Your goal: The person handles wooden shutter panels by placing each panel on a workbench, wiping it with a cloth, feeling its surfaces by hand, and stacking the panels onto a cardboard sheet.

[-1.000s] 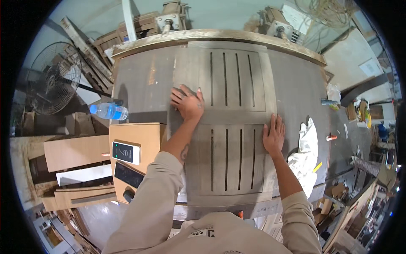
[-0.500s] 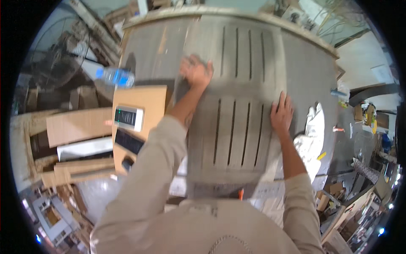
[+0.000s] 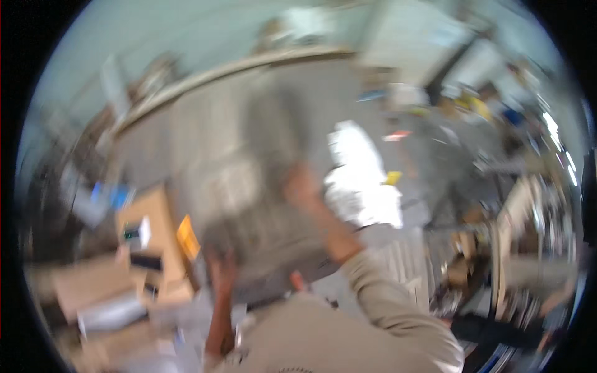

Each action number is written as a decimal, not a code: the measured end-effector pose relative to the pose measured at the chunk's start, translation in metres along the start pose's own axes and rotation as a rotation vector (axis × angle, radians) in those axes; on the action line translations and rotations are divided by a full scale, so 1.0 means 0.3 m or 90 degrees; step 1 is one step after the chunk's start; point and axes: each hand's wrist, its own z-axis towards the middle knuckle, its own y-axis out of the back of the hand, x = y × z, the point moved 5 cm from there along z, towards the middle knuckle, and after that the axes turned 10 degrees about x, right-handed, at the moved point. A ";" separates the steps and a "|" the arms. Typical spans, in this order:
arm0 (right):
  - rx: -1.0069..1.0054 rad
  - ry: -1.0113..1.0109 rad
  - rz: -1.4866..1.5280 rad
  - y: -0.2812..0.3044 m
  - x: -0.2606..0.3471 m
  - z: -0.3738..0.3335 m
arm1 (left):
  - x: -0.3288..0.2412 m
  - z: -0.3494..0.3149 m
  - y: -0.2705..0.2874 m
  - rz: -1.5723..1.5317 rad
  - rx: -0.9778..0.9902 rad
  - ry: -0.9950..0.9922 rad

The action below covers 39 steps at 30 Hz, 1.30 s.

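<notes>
Since the earlier frames, your left hand (image 3: 224, 267) has come down from the far left part of the panel to its near left corner, while your right hand (image 3: 303, 186) remains along the panel's right side. Your head has turned too, so the whole bench now sits further left and slanted in the view.

In the head view, motion blur smears both of your hands. The left one is at the near end of the slotted wooden panel (image 3: 233, 183), its fingers pointing away from you; you cannot tell here whether they are spread or curled around the edge. The right one reaches across from your beige sleeve (image 3: 385, 292) to the panel's right side, and its grip cannot be read either. The panel lies on the grey workbench (image 3: 336, 84), its slots blurred out, with a pale wooden rail (image 3: 249, 73) running along the far side.

To your right, a crumpled white cloth (image 3: 360, 180) lies near the panel, with a small yellow item (image 3: 393, 178) against it. To your left stands a tan box (image 3: 161, 214) bearing a white device (image 3: 144, 231) and a dark phone (image 3: 146, 261). An orange-yellow piece (image 3: 188, 237) shows at its right side, and a blue-labelled plastic bottle (image 3: 116, 196) is just beyond.
</notes>
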 end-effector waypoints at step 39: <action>0.045 -0.194 0.903 1.104 0.534 -1.119 | -0.762 -0.406 1.199 -0.374 0.118 -0.474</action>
